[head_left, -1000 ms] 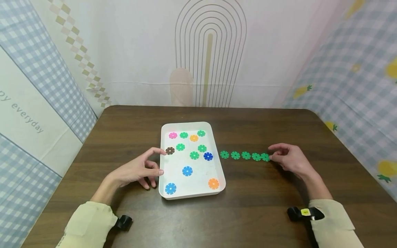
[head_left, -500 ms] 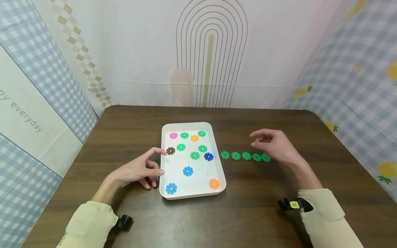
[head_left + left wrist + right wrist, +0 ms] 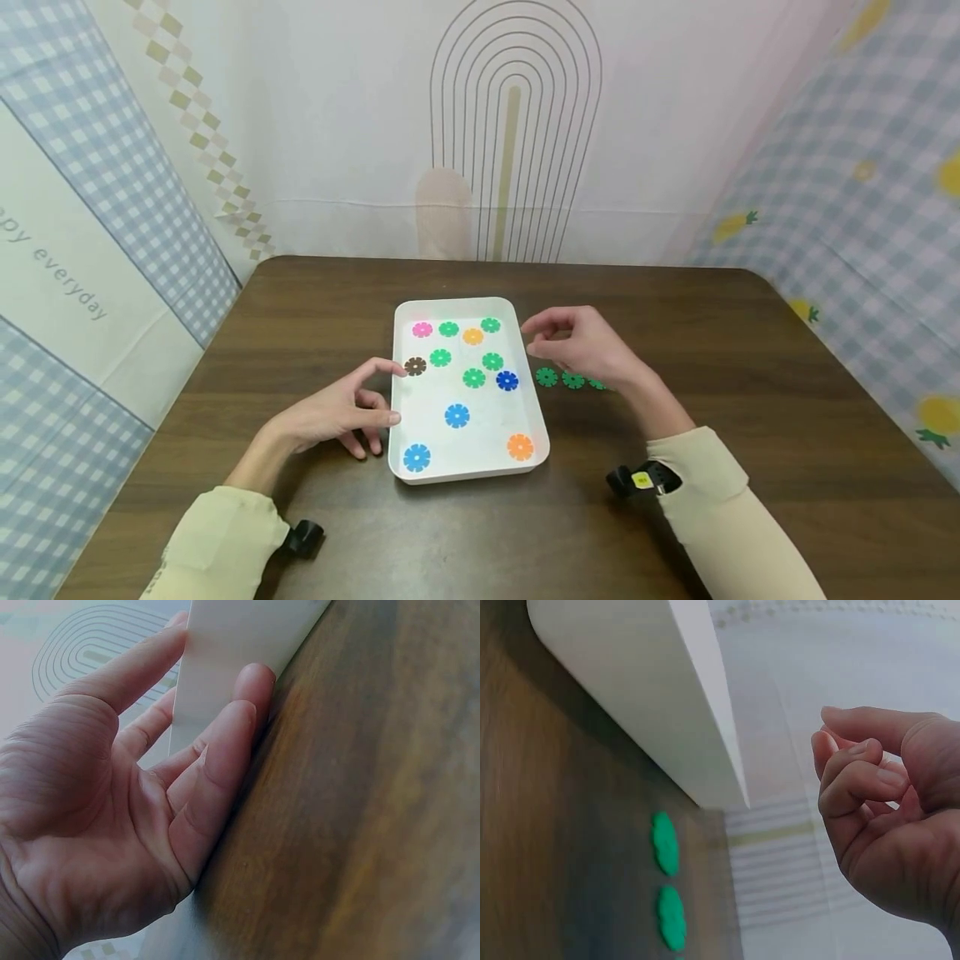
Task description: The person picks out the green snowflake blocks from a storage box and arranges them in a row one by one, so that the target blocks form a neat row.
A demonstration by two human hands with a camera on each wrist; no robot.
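Observation:
A white tray point(image 3: 480, 477) holds snowflake discs: green point(image 3: 474, 377), blue point(image 3: 457, 416), orange point(image 3: 520, 447), yellow point(image 3: 472, 337), pink point(image 3: 422, 330) and a brown disc point(image 3: 415, 367). My left hand point(image 3: 337, 412) holds the tray's left side. Its thumb and index finger lie over the rim, with other fingers outside against the wall, as the left wrist view shows. Above the tray's right edge, my right hand point(image 3: 573, 342) hovers with loosely bent fingers and nothing between them. Below it runs a row of green discs point(image 3: 547, 377) on the table, its right end hidden by my wrist.
The brown wooden table point(image 3: 465, 542) carries the tray near its middle. A printed cloth point(image 3: 337, 125) hangs behind the far edge, with a checked cloth point(image 3: 862, 208) on the right.
My right hand has lifted from the right end of the green row and moved left, up to the tray's right edge. My left hand keeps its place on the tray.

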